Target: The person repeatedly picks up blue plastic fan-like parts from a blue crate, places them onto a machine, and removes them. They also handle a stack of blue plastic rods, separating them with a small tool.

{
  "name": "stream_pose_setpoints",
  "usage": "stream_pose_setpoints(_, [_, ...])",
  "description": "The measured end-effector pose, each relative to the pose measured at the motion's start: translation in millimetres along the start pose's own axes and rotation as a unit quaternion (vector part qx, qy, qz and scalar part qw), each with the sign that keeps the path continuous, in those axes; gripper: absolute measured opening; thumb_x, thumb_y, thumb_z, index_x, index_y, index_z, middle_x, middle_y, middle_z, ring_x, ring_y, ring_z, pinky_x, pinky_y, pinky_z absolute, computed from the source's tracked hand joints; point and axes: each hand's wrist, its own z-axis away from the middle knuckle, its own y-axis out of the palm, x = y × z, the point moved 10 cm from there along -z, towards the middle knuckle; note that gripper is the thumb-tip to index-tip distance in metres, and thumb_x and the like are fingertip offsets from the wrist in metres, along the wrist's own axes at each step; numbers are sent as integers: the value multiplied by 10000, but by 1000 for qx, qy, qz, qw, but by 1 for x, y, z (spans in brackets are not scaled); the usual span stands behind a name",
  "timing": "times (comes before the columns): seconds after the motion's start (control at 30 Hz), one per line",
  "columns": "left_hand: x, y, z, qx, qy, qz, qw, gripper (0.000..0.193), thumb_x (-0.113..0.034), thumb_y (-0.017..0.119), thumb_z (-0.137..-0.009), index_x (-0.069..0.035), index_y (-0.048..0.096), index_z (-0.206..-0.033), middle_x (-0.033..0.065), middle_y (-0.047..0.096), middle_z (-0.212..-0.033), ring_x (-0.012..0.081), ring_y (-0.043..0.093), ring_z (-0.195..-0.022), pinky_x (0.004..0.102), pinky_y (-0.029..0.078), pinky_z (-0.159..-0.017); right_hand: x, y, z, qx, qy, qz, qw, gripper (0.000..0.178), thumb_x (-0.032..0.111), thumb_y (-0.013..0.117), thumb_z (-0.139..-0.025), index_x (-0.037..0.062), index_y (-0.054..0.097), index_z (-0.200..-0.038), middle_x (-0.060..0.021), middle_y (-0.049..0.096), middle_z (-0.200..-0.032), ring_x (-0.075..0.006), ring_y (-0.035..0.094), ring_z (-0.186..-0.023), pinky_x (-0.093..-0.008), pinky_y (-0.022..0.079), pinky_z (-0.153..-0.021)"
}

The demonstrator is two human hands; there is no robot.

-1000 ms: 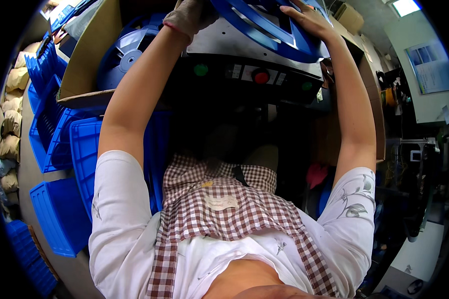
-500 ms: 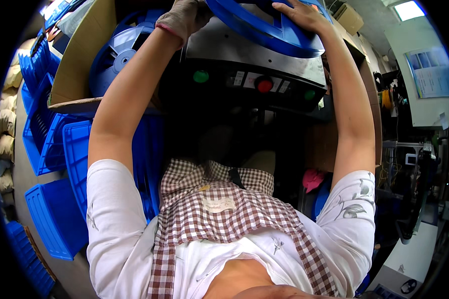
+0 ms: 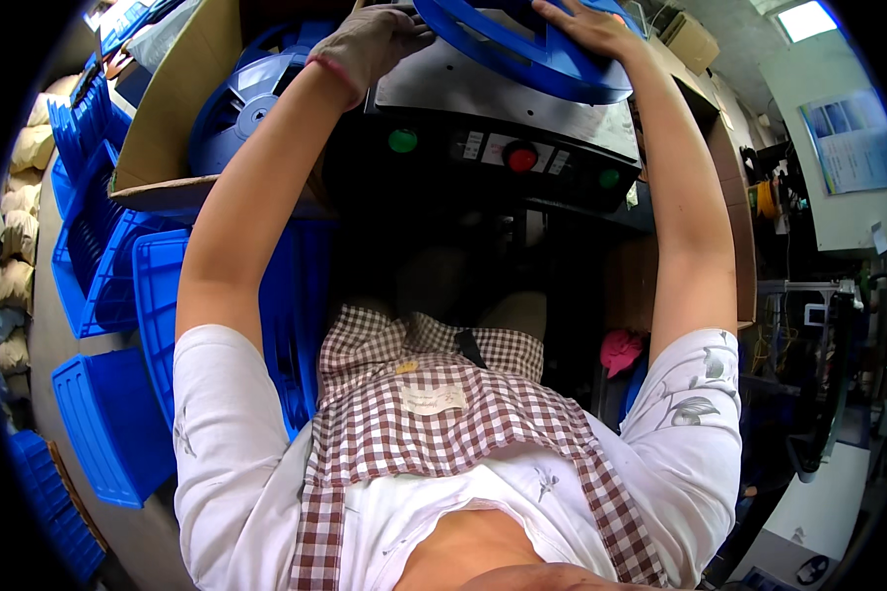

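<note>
Right, both hands are up on the big blue reel [image 3: 522, 49] at the far edge: gloved left hand [image 3: 370, 44] curled beside its left rim, bare right hand [image 3: 591, 28] flat on top. It sits on the grey machine [image 3: 503, 98], seemingly mid-placement, not yet released.

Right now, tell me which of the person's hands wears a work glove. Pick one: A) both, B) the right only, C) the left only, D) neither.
C: the left hand is covered by a grey-brown knit glove at the machine's top, while the right hand lies bare, fingers spread, on the blue plastic reel.
</note>
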Motion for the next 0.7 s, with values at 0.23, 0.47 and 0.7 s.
stream_pose_setpoints(0.23, [-42,31,156,-141,205,-472,846,623,-197,733,-833,-10,426,-1342,172,608,-1204,302,597,-1115,361,470,-991,-109,10,169,-288,89,-358,884,475,314,692,-872,72,577,-1265,-109,703,-1001,-162,674,-904,-287,513,-821])
stream_pose_setpoints(0.47, [26,-11,138,-163,147,-576,787,620,-183,777,-796,-49,458,-1311,176,601,-1199,306,592,-1105,376,484,-969,-139,116,197,-232,174,-343,894,675,289,826,-724,59,550,-1294,-158,621,-1213,-260,595,-1122,-348,471,-947])
stream_pose_setpoints(0.7, [21,-25,134,-211,108,-524,818,525,-112,744,-817,-30,516,-1283,116,639,-1152,210,594,-1035,320,451,-925,-119,119,160,-228,124,-245,934,659,375,758,-788,95,498,-1326,-172,573,-1217,-322,558,-1143,-398,451,-968])
